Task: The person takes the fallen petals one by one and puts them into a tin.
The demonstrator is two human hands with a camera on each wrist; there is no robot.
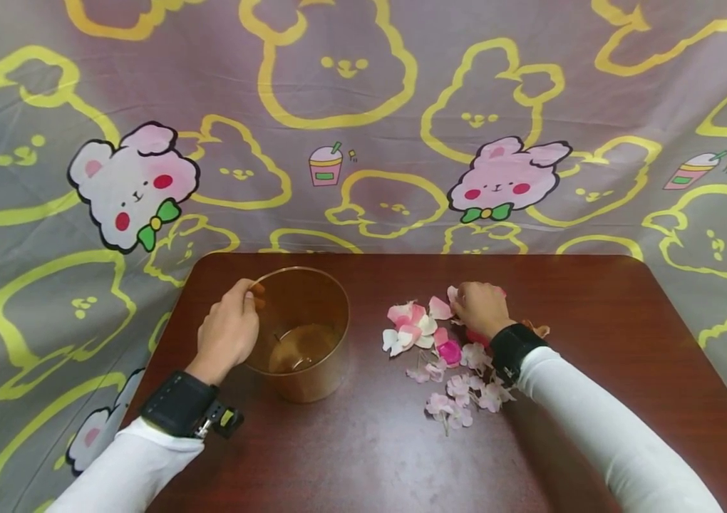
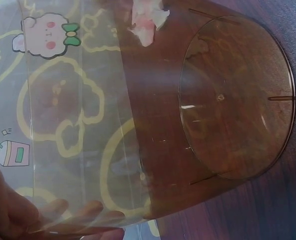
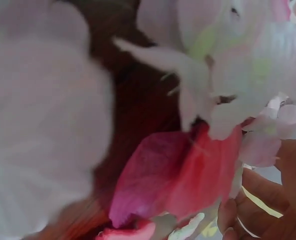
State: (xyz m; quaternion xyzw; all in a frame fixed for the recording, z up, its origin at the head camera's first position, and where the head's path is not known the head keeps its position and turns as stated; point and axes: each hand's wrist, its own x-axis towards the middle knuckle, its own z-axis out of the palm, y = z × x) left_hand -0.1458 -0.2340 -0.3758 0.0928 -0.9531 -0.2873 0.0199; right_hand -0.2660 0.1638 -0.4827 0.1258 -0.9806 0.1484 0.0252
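Note:
With its fingers over the rim, my left hand point(image 1: 229, 328) grips a see-through amber plastic bucket point(image 1: 312, 381) at its left side. The bucket stands tilted slightly toward me, and only its ribbed bottom shows inside. Artificial flower petals point(image 1: 408, 324), pink, white and magenta, lie in a loose pile right of it. My right hand point(image 1: 482, 306) is down in the far part of this pile, fingers curled among petals. In the right wrist view, the fingers point(image 3: 260, 195) touch a red-pink petal point(image 3: 202, 172); large pale petals hide part of the grip.
Small pale-pink blossoms point(image 1: 460, 399) lie at the near side of the pile. Orange-brown petals point(image 1: 537, 329) show beside the right wrist. The dark red-brown table point(image 1: 363, 463) ends at a patterned cloth point(image 1: 395, 164) hanging behind and at both sides.

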